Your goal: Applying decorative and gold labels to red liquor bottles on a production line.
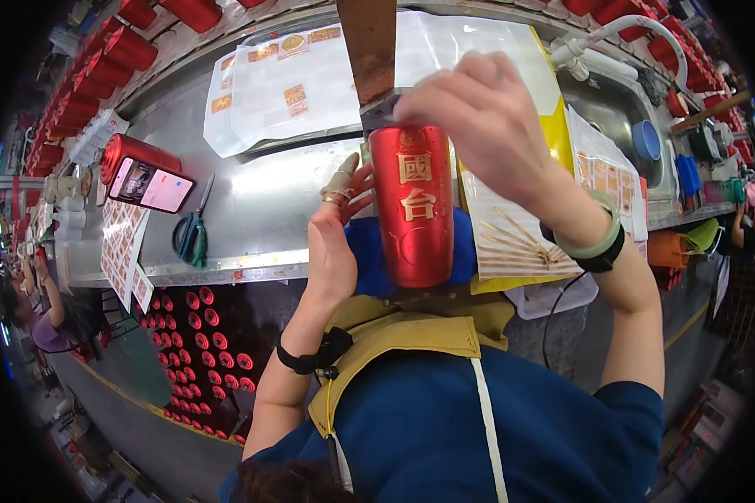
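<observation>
A red metallic bottle (413, 239) with gold raised characters rests on a dark blue support at the bench's near edge, its top toward the far side. Beside its left flank is my left hand (337, 214), fingers spread and open, with a pale wrap on one finger. Whether its fingertips touch the bottle I cannot tell. Over the bottle's top hovers my right hand (486, 126), its fingers curled together and a little blurred; anything inside them is hidden. Thin gold strips (520, 239) lie fanned on a sheet to the bottle's right.
White backing sheets (268, 96) with gold stickers cover the far bench. A phone (151, 184) leans on a red cylinder at left, near scissors (191, 226). A wooden post (369, 42) rises behind the bottle. A sink (612, 105) is at right; red containers (189, 323) stand below left.
</observation>
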Demonstrator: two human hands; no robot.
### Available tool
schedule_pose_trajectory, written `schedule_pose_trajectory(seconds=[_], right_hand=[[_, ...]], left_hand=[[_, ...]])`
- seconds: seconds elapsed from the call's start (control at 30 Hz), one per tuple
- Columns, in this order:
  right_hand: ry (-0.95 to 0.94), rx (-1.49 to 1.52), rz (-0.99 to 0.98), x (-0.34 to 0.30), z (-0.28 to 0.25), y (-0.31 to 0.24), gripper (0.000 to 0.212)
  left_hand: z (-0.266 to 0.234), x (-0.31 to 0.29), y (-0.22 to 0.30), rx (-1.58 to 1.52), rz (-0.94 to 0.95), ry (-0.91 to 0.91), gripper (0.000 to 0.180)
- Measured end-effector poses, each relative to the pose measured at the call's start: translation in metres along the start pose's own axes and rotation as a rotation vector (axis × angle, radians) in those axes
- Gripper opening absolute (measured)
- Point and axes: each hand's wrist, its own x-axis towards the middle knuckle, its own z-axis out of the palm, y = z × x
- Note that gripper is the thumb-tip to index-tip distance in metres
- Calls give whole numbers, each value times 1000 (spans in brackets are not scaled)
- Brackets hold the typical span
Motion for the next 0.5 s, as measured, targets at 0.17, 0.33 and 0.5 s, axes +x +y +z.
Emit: schedule_pose_trajectory(seconds=[0.17, 0.33, 0.5], right_hand=[[-71, 491, -230, -65, -11, -67, 21], [135, 64, 161, -37, -5, -2, 21], [12, 465, -197, -77, -16, -55, 22]], left_hand=[[7, -5, -1, -29, -11, -19, 119], [5, -7, 7, 30, -23, 13, 119], [4, 5, 6, 66, 63, -22, 119]])
